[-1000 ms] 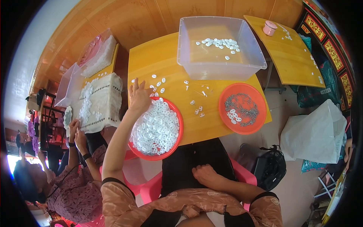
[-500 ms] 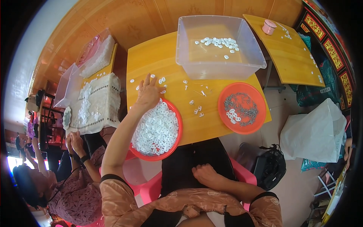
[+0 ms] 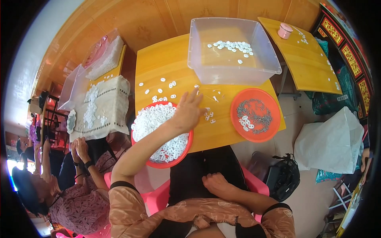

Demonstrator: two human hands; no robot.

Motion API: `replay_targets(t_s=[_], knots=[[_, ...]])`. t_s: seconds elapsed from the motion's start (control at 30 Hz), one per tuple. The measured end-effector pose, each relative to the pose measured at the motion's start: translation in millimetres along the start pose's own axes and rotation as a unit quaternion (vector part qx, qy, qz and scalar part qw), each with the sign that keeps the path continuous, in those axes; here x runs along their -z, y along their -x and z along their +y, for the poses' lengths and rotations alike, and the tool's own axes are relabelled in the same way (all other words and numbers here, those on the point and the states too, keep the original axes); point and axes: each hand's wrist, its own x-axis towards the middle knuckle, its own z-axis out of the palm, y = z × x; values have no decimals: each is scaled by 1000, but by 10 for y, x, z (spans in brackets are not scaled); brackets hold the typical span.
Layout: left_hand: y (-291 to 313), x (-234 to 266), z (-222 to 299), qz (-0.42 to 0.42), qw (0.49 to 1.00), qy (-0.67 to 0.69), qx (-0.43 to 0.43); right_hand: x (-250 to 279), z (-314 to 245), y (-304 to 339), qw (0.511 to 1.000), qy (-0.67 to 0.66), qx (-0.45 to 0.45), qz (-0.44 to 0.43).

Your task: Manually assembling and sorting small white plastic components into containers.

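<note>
My left hand (image 3: pixel 188 113), palm down with fingers spread, reaches past the right side of a red basin (image 3: pixel 191 139). The basin is heaped with small white oval pieces (image 3: pixel 149 122), each with two holes; my forearm crosses over them. Close to my fingertips lie a few loose white pieces (image 3: pixel 209 115) on the yellow table (image 3: pixel 166 59). My right hand (image 3: pixel 216 183) rests on my lap, fingers curled in, with nothing seen in it. An orange plate (image 3: pixel 274 106) to the right carries many thin grey metal parts (image 3: pixel 262 126) and several white pieces.
A clear plastic tub (image 3: pixel 234 77) with white pieces in it stands at the back of the table. To the left, another person's hands (image 3: pixel 80 150) are near a cloth-covered table (image 3: pixel 113 107). A white sack (image 3: pixel 329 139) and a black bag (image 3: pixel 285 174) are at the right.
My left hand has moved right from the loose pieces beyond the basin to beside its right rim. More white pieces show at the basin's far side. The right hand stays put.
</note>
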Motion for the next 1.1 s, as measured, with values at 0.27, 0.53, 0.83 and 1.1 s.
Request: replay_targets(t_s=[0.27,0.53,0.83,1.1], knots=[[30,149,-161,43,994,96,30,-50,17,10,999,-24,-10,-27],[375,153,-1460,-73,933,41,351,-85,8,7,1000,-14,-2,8],[78,-140,-1478,-97,935,185,287,-91,27,-4,999,-22,-19,-45],[249,-289,-1992,85,900,164,395,-35,21,5,999,-12,-15,-29]])
